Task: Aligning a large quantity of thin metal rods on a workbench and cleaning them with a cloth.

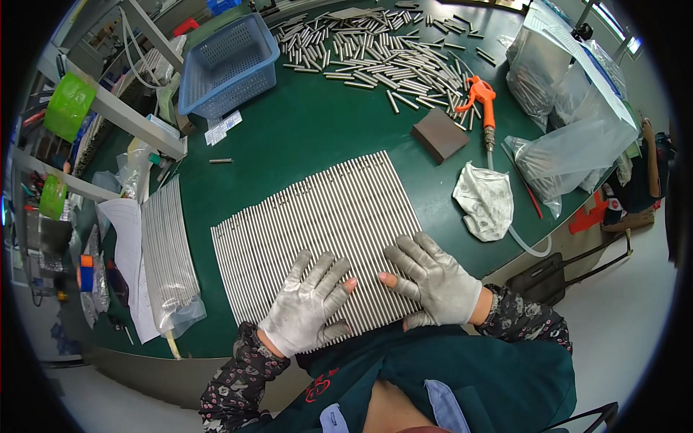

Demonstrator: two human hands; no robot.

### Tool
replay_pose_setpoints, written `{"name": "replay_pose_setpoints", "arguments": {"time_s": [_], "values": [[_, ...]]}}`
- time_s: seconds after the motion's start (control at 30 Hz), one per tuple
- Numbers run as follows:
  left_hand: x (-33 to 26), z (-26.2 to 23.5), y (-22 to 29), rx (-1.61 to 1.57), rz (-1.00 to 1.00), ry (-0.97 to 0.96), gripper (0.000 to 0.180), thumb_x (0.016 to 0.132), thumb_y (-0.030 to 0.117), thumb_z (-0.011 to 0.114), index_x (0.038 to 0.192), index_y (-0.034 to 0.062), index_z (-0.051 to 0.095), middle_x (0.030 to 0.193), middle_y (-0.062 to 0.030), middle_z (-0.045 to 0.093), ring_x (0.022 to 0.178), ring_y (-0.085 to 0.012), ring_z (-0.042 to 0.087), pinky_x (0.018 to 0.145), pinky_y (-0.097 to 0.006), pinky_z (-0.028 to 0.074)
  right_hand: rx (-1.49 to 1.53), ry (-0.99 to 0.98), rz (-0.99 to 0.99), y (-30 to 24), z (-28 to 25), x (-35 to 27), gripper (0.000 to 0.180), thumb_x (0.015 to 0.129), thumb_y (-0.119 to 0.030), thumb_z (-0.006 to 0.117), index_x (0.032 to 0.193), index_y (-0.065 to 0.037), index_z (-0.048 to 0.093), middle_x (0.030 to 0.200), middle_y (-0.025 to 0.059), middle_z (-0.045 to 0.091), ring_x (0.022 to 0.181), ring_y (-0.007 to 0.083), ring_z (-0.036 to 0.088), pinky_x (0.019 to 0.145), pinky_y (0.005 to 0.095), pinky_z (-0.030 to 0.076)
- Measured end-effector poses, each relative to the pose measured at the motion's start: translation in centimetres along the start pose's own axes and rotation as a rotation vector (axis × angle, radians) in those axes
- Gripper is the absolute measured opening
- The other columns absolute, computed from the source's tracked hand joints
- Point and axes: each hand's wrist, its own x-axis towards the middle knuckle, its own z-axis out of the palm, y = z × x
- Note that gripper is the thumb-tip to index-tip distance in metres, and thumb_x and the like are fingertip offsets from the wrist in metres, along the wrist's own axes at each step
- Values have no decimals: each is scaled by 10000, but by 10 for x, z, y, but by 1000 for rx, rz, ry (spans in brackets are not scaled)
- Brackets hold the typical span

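Note:
Long thin metal rods [317,231] lie side by side in a flat sheet on the green table, their far ends forming a slightly uneven edge. My left hand [304,303], in a white glove with greyed fingers, rests palm down on the near part of the rods, fingers spread. Gloved the same way, my right hand [433,281] lies flat across the right near part, fingers apart. On both gloves bare skin shows at a fingertip. Neither hand grips anything; the rods under the palms are hidden.
A pile of short metal pins [390,54] covers the far table. Around it are a blue basket [231,68], a brown block [439,136], an orange air gun [482,101], a white cloth glove [485,202] and bagged rods [170,252]. Plastic bags [541,79] stand at the right.

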Motion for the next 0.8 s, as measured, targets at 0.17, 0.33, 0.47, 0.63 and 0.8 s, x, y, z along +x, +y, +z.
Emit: {"name": "replay_pose_setpoints", "arguments": {"time_s": [0.17, 0.33, 0.47, 0.63, 0.8], "values": [[34, -28, -4, 4, 119, 54, 769, 749, 536, 665, 1383, 154, 453, 1454, -91, 397, 1382, -275, 324, 1173, -516, 162, 21, 101, -14, 0, -31, 5, 858, 811, -730, 395, 1427, -133, 389, 1361, 261, 451, 1267, 435, 433, 1088, 585, 258], [99, -21, -3, -95, 261, 198, 782, 719, 476, 704, 1349, 76, 472, 1437, -156, 401, 1368, -302, 338, 1156, -516, 194, -166, 414, 285, 34, -65, 38, 656, 796, -382, 624, 1354, -77, 463, 1293, 248, 507, 1217, 423, 478, 1037, 517, 365], [129, 1, 0, -67, 298, 249, 720, 808, 499, 598, 1369, 71, 457, 1427, -145, 427, 1387, -293, 318, 1172, -506, 146, -363, 433, 627, 77, -61, 65, 636, 771, -353, 653, 1314, -56, 507, 1332, 232, 486, 1258, 386, 449, 1061, 466, 346], [134, 5, 0, -59, 303, 228, 671, 840, 513, 556, 1346, 79, 485, 1416, -122, 446, 1378, -270, 336, 1173, -500, 148, -561, 255, 896, 105, -43, 76, 647, 769, -372, 672, 1321, -74, 510, 1350, 214, 479, 1260, 360, 454, 1046, 450, 354], [133, 4, -1, -73, 280, 235, 632, 839, 495, 565, 1309, 74, 521, 1396, -107, 464, 1361, -254, 361, 1167, -501, 174, -406, 261, 1008, 117, -48, 84, 615, 743, -344, 702, 1274, -85, 531, 1268, 212, 525, 1155, 355, 535, 994, 440, 399]]}}
